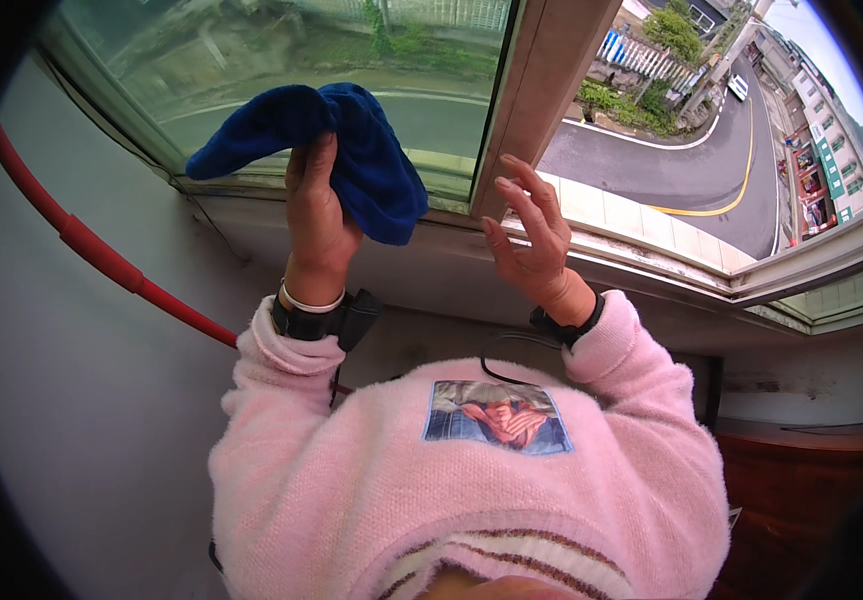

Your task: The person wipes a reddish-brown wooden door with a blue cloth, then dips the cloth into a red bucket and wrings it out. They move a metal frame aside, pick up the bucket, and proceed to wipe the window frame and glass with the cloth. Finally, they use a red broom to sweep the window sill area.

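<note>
A dark blue cleaning cloth (382, 165) is gripped in my left hand (319, 217), with the thumb on its near side. Folds of the cloth hang to both sides of that hand, in front of the window pane (431, 112); whether it touches the glass I cannot tell. My right hand (532, 232) holds nothing, and its fingers are spread and slightly curled. It is raised near the lower end of the upright window frame (525, 97), beside the open part of the window.
A red pipe (101, 251) curves along the pale wall (63, 360) on the left. The dirty window sill track (641, 259) runs below the opening, with a road (649, 172) outside. A reddish-brown wooden surface (795, 495) stands at lower right. A thin cable (213, 229) hangs below the window's left corner.
</note>
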`<state>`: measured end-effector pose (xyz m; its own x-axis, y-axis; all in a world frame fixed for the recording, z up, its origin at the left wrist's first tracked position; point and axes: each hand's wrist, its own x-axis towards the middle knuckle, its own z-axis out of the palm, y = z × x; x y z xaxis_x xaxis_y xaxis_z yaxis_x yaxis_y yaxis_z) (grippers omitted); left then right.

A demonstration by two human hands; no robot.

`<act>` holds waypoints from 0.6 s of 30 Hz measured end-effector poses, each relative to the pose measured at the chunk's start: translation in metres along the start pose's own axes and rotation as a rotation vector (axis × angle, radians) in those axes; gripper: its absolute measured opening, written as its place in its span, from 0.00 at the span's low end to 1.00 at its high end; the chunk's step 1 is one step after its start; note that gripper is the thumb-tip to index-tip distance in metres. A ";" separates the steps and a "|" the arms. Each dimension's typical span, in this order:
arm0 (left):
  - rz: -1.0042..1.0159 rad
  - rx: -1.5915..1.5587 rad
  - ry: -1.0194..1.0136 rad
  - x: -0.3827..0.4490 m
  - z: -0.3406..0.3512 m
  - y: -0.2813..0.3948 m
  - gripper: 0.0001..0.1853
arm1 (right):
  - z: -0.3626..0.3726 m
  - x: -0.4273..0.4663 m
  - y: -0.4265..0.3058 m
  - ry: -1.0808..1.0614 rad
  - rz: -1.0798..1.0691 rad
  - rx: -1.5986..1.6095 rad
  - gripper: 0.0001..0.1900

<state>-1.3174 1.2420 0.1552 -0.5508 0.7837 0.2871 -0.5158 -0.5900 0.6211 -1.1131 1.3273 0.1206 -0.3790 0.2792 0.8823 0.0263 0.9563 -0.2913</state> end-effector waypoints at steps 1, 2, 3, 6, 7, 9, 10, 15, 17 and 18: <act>-0.033 -0.051 -0.010 -0.004 0.002 0.006 0.15 | 0.006 -0.007 -0.007 -0.082 0.107 0.101 0.27; -0.099 -0.144 -0.073 -0.010 0.003 0.007 0.16 | 0.013 -0.014 -0.014 -0.191 0.346 0.290 0.27; -0.219 -0.176 -0.071 -0.013 0.002 0.010 0.17 | 0.021 -0.019 -0.020 -0.295 0.552 0.508 0.28; -0.403 -0.203 -0.217 -0.024 -0.011 0.007 0.18 | 0.051 -0.021 -0.025 -0.294 0.847 0.965 0.25; -0.361 -0.048 -0.230 -0.027 -0.018 0.006 0.16 | 0.056 -0.020 -0.024 -0.239 0.868 1.010 0.23; -0.279 0.259 -0.247 -0.033 -0.034 0.005 0.12 | 0.048 -0.016 -0.017 -0.253 1.009 1.022 0.21; -0.127 0.510 -0.227 -0.035 -0.042 0.005 0.11 | 0.045 -0.013 -0.013 -0.225 0.940 0.983 0.18; -0.253 0.312 0.081 -0.054 -0.055 0.013 0.16 | 0.051 0.011 -0.016 -0.131 0.741 1.248 0.16; -0.182 0.076 0.050 -0.062 -0.050 0.012 0.22 | 0.061 0.020 -0.023 -0.142 0.692 1.272 0.17; -0.080 0.155 -0.045 -0.066 -0.048 0.009 0.25 | 0.068 0.025 -0.025 -0.140 0.674 1.246 0.17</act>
<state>-1.3174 1.1757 0.1072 -0.4800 0.8371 0.2625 -0.4475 -0.4911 0.7474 -1.1863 1.3041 0.1244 -0.7100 0.5619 0.4245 -0.5546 -0.0747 -0.8288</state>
